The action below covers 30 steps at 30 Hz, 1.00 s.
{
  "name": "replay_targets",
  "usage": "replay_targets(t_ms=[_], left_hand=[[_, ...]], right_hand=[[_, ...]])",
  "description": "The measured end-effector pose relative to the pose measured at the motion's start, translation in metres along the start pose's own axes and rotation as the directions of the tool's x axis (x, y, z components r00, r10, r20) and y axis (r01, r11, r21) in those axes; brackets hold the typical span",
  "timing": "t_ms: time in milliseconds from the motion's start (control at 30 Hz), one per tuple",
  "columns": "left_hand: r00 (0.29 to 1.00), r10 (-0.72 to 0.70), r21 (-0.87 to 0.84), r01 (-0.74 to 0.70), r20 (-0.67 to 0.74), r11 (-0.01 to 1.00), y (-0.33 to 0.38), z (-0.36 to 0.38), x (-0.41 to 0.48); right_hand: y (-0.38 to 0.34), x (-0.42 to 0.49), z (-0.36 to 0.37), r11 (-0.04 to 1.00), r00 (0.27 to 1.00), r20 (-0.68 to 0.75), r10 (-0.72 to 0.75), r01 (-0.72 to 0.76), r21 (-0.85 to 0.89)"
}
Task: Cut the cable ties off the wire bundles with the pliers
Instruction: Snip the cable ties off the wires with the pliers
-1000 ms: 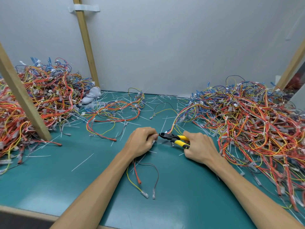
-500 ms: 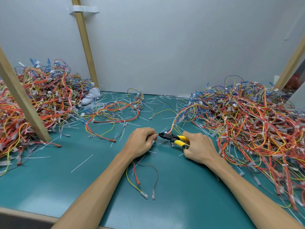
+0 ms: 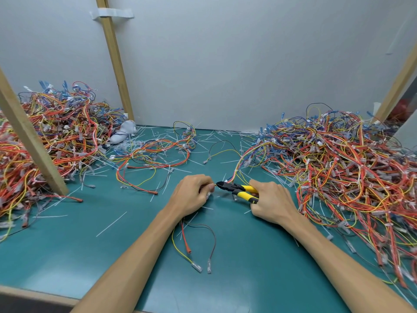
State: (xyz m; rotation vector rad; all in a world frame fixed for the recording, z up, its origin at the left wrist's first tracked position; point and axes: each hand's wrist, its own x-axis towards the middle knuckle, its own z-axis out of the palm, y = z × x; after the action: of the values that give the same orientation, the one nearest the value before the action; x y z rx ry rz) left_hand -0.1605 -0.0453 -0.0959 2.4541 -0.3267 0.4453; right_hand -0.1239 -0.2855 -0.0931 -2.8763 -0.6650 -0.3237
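Note:
My left hand grips a small wire bundle at mid-table; its yellow, red and brown wires trail back toward me from under the wrist. My right hand holds yellow-handled pliers whose black jaws point left and meet the bundle at my left thumb and forefinger. The cable tie at the jaws is hidden by my fingers. A large heap of tied wire bundles lies to the right.
Another heap of wires fills the left side behind a slanted wooden post. A looped bundle and many cut white tie pieces lie scattered on the green mat. White wall panels stand behind.
Hardly anything differs: both hands and the pliers stay in the same place, with the jaws still at the bundle by my left fingertips.

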Motion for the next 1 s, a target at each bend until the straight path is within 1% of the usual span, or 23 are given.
replay_targets(t_ms=[200,333,400,500,600,667,800,900,1000], left_hand=[[1.000,0.008,-0.002,-0.008,-0.005,1.000,0.0000,0.0002,0.0003],[1.000,0.005,-0.005,-0.005,-0.003,1.000,-0.0009,0.0004,0.0004],[1.000,0.003,-0.005,-0.003,-0.006,1.000,-0.0010,0.0006,0.0004],[1.000,0.001,-0.007,-0.001,-0.015,1.000,-0.0016,0.0007,0.0011],[1.000,-0.018,-0.014,0.018,-0.019,1.000,-0.0002,0.0007,0.0013],[0.999,-0.049,-0.050,0.049,-0.008,0.998,0.0007,0.0009,0.0018],[0.993,-0.110,-0.182,0.115,0.037,0.977,0.0025,-0.0007,0.0026],[0.987,-0.147,-0.243,0.158,0.060,0.957,0.0029,-0.0019,0.0022],[0.982,-0.165,-0.355,0.188,0.096,0.916,0.0074,-0.0037,0.0031]], right_hand=[[-0.0005,-0.0007,0.0002,1.000,1.000,-0.010,0.002,-0.001,0.022],[-0.0013,-0.0030,0.0032,1.000,0.994,-0.107,-0.002,0.004,0.021],[-0.0017,-0.0030,0.0029,1.000,0.987,-0.158,0.020,-0.017,0.023],[-0.0002,-0.0022,0.0019,0.994,0.976,-0.204,0.079,-0.061,0.093],[0.0025,-0.0015,0.0019,0.986,0.966,-0.238,0.100,-0.064,0.157],[0.0027,-0.0004,0.0030,0.977,0.958,-0.267,0.102,-0.046,0.206],[0.0024,0.0016,0.0053,0.933,0.949,-0.282,0.140,-0.031,0.358],[0.0047,0.0013,0.0074,0.925,0.947,-0.287,0.146,-0.028,0.378],[0.0032,0.0002,0.0042,0.926,0.949,-0.281,0.143,-0.028,0.376]])
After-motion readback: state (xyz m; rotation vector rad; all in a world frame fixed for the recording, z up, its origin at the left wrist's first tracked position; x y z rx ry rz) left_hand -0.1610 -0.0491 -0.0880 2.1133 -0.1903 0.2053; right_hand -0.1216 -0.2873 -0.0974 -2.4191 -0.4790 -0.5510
